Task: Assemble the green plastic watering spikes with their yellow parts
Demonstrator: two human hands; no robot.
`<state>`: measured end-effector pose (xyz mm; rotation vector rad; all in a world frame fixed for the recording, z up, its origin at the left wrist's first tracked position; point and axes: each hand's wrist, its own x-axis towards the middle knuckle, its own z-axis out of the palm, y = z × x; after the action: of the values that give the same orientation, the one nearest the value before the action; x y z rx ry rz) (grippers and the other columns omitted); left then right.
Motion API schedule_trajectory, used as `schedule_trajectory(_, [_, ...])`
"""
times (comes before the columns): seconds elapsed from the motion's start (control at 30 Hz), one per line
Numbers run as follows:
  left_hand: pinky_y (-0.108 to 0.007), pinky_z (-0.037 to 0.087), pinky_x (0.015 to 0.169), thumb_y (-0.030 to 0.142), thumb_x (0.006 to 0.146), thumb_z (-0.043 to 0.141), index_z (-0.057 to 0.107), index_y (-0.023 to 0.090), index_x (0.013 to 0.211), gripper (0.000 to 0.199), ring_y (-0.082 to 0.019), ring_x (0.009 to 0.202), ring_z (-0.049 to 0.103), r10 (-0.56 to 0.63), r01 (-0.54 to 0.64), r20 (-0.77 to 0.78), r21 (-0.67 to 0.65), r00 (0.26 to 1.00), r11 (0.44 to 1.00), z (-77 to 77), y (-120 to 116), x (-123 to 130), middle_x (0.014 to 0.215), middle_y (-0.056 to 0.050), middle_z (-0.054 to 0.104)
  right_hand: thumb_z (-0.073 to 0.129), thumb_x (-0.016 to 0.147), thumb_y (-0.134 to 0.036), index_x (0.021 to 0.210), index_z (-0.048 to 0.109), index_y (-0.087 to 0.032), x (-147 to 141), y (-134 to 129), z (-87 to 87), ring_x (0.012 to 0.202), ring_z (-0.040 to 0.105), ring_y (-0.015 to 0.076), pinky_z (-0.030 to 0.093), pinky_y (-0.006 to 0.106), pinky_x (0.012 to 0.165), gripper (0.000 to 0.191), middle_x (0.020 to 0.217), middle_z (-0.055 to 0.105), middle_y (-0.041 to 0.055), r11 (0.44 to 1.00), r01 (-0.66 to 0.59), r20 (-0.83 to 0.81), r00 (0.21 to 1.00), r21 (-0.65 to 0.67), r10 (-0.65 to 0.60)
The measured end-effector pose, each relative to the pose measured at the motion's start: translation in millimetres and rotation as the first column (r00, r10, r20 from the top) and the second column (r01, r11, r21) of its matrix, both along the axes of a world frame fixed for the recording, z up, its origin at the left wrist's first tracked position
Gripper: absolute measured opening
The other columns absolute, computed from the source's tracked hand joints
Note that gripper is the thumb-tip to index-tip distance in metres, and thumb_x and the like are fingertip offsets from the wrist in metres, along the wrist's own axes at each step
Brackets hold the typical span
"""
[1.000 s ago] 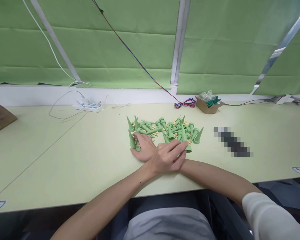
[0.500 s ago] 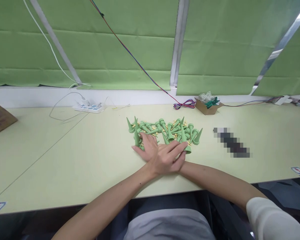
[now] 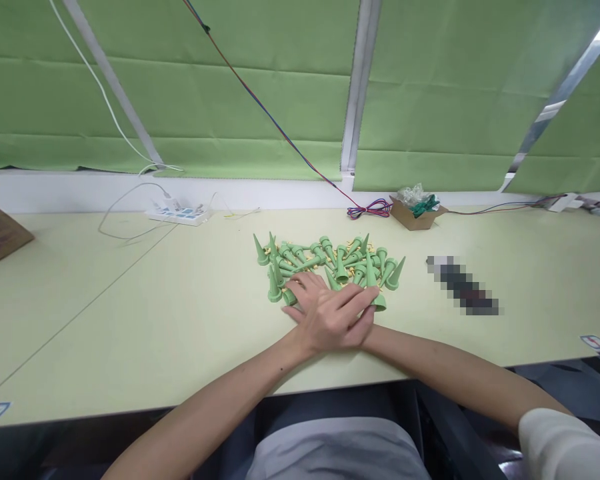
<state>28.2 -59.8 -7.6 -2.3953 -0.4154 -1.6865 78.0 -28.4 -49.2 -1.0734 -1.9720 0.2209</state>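
My crossed forearms bring my left hand (image 3: 337, 317) to the right, on top of my right wrist. Its fingers pinch an upright green plastic watering spike (image 3: 370, 273) near the wide base. My right hand (image 3: 307, 293) reaches left underneath, partly hidden. Its thumb and fingers close around the wide end of a lying green spike (image 3: 290, 297), the rest of which is covered by the hand. Just left of those fingers an upright spike (image 3: 274, 288) stands on the table. Beyond both hands lies a pile of green spikes (image 3: 341, 263) with small yellow pieces among them.
A small cardboard box (image 3: 413, 217) with clear plastic and green material stands at the back, beside coiled red and blue wire (image 3: 370, 209). A power strip (image 3: 177, 215) lies back left, a brown item (image 3: 3, 233) far left. A pixelated object (image 3: 463, 287) lies right.
My right hand has drawn back to the right from the upright spike, which stays standing; the lying spike has shifted slightly right. My left hand has barely moved, still pinching its spike.
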Motion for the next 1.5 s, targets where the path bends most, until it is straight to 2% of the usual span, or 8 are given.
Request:
schedule_trajectory(0.23, [-0.027,0.054,0.062,0.012,0.08,0.058,0.062,0.014,0.113,0.033,-0.017,0.07,0.068,-0.02,0.018,0.028,0.066,0.999,0.998,3.7,-1.4,0.9,0.083,-0.006,0.071,0.057,0.088,-0.052,0.102,0.072,-0.03,7.0,-3.6,16.3,0.092,0.063,0.0337,0.056,0.052,0.078,0.03,0.09,0.067,0.0133,0.996,-0.064,0.32,0.946,0.054,0.043])
schedule_trajectory(0.4, [-0.022,0.051,0.055,0.01,0.079,0.054,0.061,0.012,0.114,0.036,-0.012,0.061,0.064,-0.061,0.052,0.049,0.163,0.997,0.985,6.4,-4.2,-0.3,0.077,-0.004,0.069,0.043,0.1,-0.04,0.111,0.064,-0.018,16.9,-3.5,46.5,0.098,0.058,0.0264,0.047,0.044,0.091,0.033,0.105,0.065,0.0137,0.993,0.03,0.327,0.943,0.113,-0.066])
schedule_trajectory(0.5, [-0.02,0.047,0.051,0.011,0.079,0.053,0.059,0.013,0.114,0.035,-0.01,0.056,0.06,-0.073,0.066,0.037,0.168,0.997,0.984,6.3,-5.3,-0.6,0.075,-0.002,0.067,0.044,0.1,-0.04,0.109,0.062,-0.018,25.4,20.4,60.0,0.098,0.057,0.0239,0.044,0.039,0.091,0.029,0.104,0.065,0.0115,0.994,0.059,0.282,0.956,0.092,-0.083])
schedule_trajectory(0.7, [-0.019,0.043,0.048,0.007,0.077,0.051,0.058,0.013,0.109,0.033,-0.008,0.055,0.057,-0.066,0.06,0.033,0.163,0.997,0.985,4.7,-4.2,0.9,0.076,-0.003,0.066,0.04,0.101,-0.042,0.106,0.059,-0.016,41.8,80.7,75.1,0.073,0.059,0.0184,0.039,0.028,0.069,0.033,0.078,0.067,0.0037,0.975,0.196,0.14,0.974,-0.102,-0.181])
schedule_trajectory(0.9, [-0.018,0.042,0.047,0.007,0.078,0.051,0.057,0.014,0.108,0.032,-0.009,0.057,0.058,-0.038,0.036,0.008,0.129,0.999,0.991,1.3,-2.0,2.2,0.075,-0.002,0.065,0.041,0.1,-0.042,0.093,0.065,-0.016,43.2,103.3,73.2,0.093,0.062,0.0257,0.04,0.032,0.079,0.036,0.091,0.071,0.0119,0.909,0.384,0.35,0.884,-0.164,-0.31])
schedule_trajectory(1.13, [-0.018,0.042,0.048,0.008,0.078,0.05,0.055,0.016,0.111,0.034,-0.008,0.056,0.057,-0.027,0.028,-0.013,0.099,1.0,0.995,-3.0,-0.5,2.6,0.075,-0.001,0.063,0.039,0.099,-0.046,0.089,0.066,-0.015,29.1,107.8,67.9,0.094,0.062,0.0284,0.042,0.034,0.078,0.042,0.092,0.07,0.0153,0.891,0.409,0.419,0.856,-0.195,-0.302])
schedule_trajectory(1.33, [-0.019,0.041,0.047,0.008,0.079,0.05,0.055,0.016,0.113,0.035,-0.008,0.056,0.056,-0.025,0.027,-0.022,0.094,0.999,0.995,-3.5,-0.4,2.8,0.074,0.0,0.061,0.037,0.1,-0.046,0.098,0.065,-0.013,19.5,107.2,68.0,0.095,0.063,0.0295,0.042,0.035,0.078,0.044,0.09,0.07,0.0182,0.861,0.472,0.434,0.827,-0.189,-0.358])
schedule_trajectory(1.5, [-0.019,0.042,0.048,0.009,0.079,0.049,0.055,0.017,0.113,0.035,-0.009,0.055,0.056,-0.011,0.014,-0.037,0.08,0.999,0.997,-5.4,-0.4,2.5,0.073,0.001,0.061,0.028,0.1,-0.056,0.097,0.065,-0.012,16.4,102.6,68.2,0.094,0.064,0.0312,0.044,0.037,0.08,0.058,0.093,0.07,0.0197,0.852,0.495,0.461,0.804,-0.169,-0.376])
